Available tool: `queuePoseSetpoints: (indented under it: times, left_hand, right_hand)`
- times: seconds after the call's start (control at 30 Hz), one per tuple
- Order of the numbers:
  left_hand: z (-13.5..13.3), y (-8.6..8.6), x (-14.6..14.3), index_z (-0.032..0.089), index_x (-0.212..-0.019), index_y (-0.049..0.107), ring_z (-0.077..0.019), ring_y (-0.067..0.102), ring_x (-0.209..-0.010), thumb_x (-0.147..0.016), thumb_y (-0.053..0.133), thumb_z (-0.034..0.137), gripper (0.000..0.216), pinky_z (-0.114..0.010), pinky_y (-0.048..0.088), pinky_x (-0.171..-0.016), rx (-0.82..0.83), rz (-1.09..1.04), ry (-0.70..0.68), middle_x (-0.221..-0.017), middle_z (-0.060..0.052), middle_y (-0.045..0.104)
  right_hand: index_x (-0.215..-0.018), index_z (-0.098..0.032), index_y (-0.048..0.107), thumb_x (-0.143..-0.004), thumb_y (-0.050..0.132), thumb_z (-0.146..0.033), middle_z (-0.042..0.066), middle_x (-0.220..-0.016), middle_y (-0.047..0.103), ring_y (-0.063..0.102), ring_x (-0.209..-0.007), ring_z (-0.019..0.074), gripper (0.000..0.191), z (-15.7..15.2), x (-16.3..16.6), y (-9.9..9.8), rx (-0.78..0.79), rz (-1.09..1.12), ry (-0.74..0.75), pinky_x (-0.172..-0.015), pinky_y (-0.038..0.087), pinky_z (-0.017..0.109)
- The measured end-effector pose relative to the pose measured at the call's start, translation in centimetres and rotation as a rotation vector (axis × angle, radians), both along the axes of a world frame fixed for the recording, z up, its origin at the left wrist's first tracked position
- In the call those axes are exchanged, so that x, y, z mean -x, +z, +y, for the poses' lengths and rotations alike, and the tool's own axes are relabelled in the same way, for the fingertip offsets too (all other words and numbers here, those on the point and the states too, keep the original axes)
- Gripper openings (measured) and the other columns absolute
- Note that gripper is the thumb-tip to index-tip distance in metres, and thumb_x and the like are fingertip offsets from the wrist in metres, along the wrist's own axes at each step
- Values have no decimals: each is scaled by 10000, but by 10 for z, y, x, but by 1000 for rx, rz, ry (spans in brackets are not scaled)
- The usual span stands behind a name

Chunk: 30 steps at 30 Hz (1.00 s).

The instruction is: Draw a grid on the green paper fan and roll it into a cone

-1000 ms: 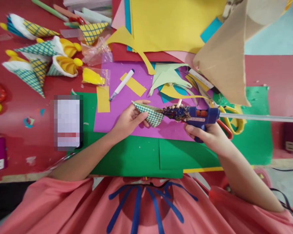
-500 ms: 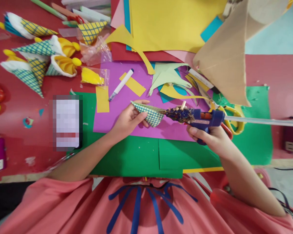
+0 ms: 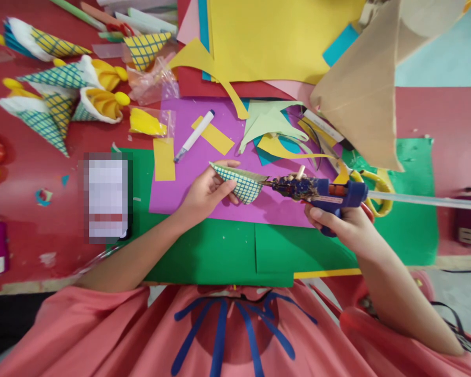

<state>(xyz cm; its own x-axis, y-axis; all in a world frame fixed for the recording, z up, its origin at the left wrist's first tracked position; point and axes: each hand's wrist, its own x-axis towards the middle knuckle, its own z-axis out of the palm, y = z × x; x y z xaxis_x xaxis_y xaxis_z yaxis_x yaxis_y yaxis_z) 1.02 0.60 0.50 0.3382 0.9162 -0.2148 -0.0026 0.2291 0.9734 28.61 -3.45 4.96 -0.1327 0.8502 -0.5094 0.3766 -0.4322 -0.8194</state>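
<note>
My left hand [image 3: 206,192] pinches a small paper cone [image 3: 241,184] with a green grid pattern, held above a purple sheet [image 3: 188,178]. My right hand [image 3: 343,224] grips a blue hot glue gun [image 3: 325,191] with a clear glue stick sticking out to the right. The gun's crusted nozzle points left and sits right at the cone's open edge. Both are held just above the table.
Several finished grid-pattern cones with yellow and white filling [image 3: 63,104] lie at the far left. A white marker [image 3: 194,136], yellow strips, paper scraps and yellow-handled scissors [image 3: 377,191] lie around. Green sheets [image 3: 227,251] cover the front; a brown paper shape [image 3: 361,99] overhangs at the right.
My right hand and the glue gun have slid to the right, so the nozzle has drawn back along the cone's edge. My left hand and the cone have stayed put.
</note>
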Motion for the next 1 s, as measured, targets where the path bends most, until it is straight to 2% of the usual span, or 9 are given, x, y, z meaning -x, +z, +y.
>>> queuePoseSetpoints:
  times: [0.57,0.73,0.83,0.93,1.0]
  left_hand:
    - [0,1,-1,148,-1191,477,-100,663,-552,-859,601,380,424,-174,532,-507,8,-15,15,-696,10,665]
    - [0,1,-1,164,-1181,492,-93,663,-546,-856,612,361,399,-168,534,-509,6,-21,39,-724,12,663]
    - [0,1,-1,168,-1175,501,-90,658,-540,-857,611,363,389,-171,537,-513,-1,-32,45,-741,8,662]
    - [1,2,0,170,-1176,502,-97,660,-542,-858,607,378,394,-179,535,-507,2,-31,44,-742,3,662]
    - [1,1,0,174,-1186,500,-104,665,-556,-859,603,387,403,-181,533,-507,11,-23,40,-735,3,662]
  right_hand:
    - [-848,-188,560,-755,651,-503,-26,-600,510,444,-510,96,340,-6,-4,-1,31,18,-36,-456,362,227]
    - [-749,-174,567,-791,635,-467,8,-588,530,464,-515,107,304,-7,-9,0,42,20,-33,-477,350,259]
    - [-707,-173,589,-804,623,-451,27,-569,557,486,-487,109,296,-11,-22,4,10,110,-135,-465,338,277]
    - [-796,-208,599,-770,636,-435,40,-596,589,456,-385,108,231,-15,-49,8,-30,198,-336,-383,270,300]
    - [-787,-202,608,-719,644,-435,86,-677,626,442,-339,111,245,-14,-73,9,-118,78,-454,-339,245,318]
